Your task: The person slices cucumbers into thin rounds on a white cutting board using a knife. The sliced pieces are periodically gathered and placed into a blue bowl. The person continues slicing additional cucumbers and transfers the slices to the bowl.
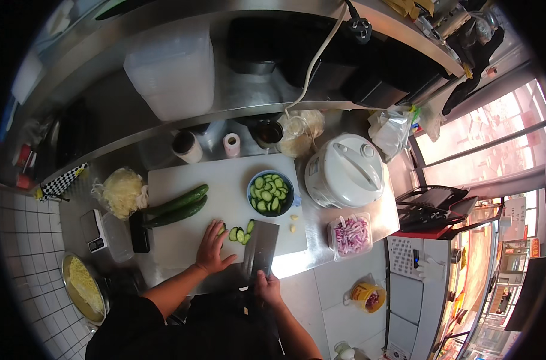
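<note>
My right hand (267,288) grips the handle of a cleaver (261,245), its broad blade over the near right part of a white cutting board (228,173). On the board, my left hand (213,253) has its fingers over a cucumber piece (221,229), mostly hidden, with the thumb spread. Several cucumber slices (240,236) lie between that hand and the blade. Two whole cucumbers (178,206) rest side by side at the board's left. A blue bowl (249,191) of cucumber slices (268,193) stands toward the back right. Two small pale pieces (293,222), perhaps garlic, lie right of the blade.
A white lidded appliance (345,171) stands right of the board, behind a clear tub of sliced red onion (351,236). Bagged pale food (122,191) and a kitchen scale (94,231) sit left. A metal shelf (255,94) overhangs the back; a white cable (320,54) hangs there.
</note>
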Demonstrator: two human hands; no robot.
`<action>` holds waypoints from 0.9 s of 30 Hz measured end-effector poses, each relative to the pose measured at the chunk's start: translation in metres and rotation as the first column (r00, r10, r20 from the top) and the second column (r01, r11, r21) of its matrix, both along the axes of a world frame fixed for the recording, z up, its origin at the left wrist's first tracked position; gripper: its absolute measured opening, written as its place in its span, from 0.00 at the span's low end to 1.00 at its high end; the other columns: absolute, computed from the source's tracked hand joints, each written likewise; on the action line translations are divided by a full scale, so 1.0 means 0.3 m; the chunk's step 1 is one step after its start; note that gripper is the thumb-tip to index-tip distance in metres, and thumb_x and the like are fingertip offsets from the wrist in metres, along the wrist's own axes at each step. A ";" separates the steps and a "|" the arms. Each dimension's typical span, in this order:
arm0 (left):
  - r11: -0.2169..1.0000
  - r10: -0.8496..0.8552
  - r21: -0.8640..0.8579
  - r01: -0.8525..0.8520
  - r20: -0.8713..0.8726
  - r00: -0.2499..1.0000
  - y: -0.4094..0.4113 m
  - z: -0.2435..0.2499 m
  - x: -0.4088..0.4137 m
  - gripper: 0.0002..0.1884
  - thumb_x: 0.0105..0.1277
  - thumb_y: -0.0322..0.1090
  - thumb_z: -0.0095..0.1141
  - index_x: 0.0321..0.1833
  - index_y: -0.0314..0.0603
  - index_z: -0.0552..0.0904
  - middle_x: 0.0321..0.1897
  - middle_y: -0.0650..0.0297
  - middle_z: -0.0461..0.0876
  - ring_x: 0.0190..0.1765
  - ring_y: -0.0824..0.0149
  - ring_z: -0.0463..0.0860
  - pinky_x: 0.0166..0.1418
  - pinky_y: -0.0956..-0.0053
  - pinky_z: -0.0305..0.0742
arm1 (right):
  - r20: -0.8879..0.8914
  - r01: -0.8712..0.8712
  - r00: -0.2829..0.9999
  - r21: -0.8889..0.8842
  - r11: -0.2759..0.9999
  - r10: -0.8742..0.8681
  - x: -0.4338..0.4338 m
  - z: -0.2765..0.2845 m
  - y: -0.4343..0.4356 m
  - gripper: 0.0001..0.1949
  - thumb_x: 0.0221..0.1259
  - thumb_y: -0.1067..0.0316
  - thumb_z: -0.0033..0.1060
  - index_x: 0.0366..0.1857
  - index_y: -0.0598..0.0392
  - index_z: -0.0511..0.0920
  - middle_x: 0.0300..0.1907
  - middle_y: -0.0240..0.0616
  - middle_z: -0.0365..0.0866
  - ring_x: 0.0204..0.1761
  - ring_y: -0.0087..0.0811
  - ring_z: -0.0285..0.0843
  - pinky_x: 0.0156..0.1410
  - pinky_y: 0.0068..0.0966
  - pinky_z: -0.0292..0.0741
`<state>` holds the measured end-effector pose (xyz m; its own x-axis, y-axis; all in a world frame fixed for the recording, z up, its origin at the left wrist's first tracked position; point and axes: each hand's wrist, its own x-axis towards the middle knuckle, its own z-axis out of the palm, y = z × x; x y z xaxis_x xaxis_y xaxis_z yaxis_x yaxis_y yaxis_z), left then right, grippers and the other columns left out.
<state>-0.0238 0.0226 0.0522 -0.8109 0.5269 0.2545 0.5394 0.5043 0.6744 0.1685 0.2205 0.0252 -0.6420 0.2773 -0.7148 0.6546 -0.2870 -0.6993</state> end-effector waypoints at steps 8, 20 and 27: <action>0.980 0.197 0.023 -0.196 -0.063 0.978 0.136 -0.017 0.016 0.29 0.66 0.45 0.75 0.68 0.42 0.85 0.79 0.47 0.74 0.81 0.32 0.69 0.85 0.39 0.65 | -0.083 -0.314 0.920 0.430 0.847 0.383 -0.070 -0.088 -0.184 0.16 0.85 0.54 0.61 0.41 0.56 0.81 0.25 0.33 0.83 0.26 0.27 0.82 0.30 0.31 0.77; 0.939 0.202 0.286 -0.190 -0.012 0.979 0.395 0.235 -0.125 0.20 0.67 0.35 0.74 0.61 0.43 0.87 0.71 0.54 0.79 0.75 0.38 0.75 0.79 0.46 0.74 | -0.124 -0.121 0.981 0.209 0.971 0.149 -0.208 0.365 -0.007 0.15 0.86 0.59 0.59 0.35 0.53 0.78 0.20 0.30 0.77 0.20 0.23 0.75 0.24 0.27 0.70; 0.896 0.268 0.365 -0.253 0.011 0.963 0.679 0.198 -0.349 0.13 0.73 0.35 0.68 0.57 0.42 0.87 0.66 0.56 0.82 0.70 0.49 0.80 0.78 0.55 0.75 | -0.215 -0.045 0.972 0.228 0.973 0.096 -0.249 0.542 0.285 0.12 0.86 0.61 0.59 0.39 0.56 0.76 0.19 0.33 0.74 0.14 0.27 0.74 0.19 0.28 0.72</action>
<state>-0.1284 0.2263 0.1115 -0.8923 0.1649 0.4201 0.4511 0.3572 0.8179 0.0938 0.3060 0.1877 -0.8017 0.3598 -0.4773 0.4877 -0.0680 -0.8704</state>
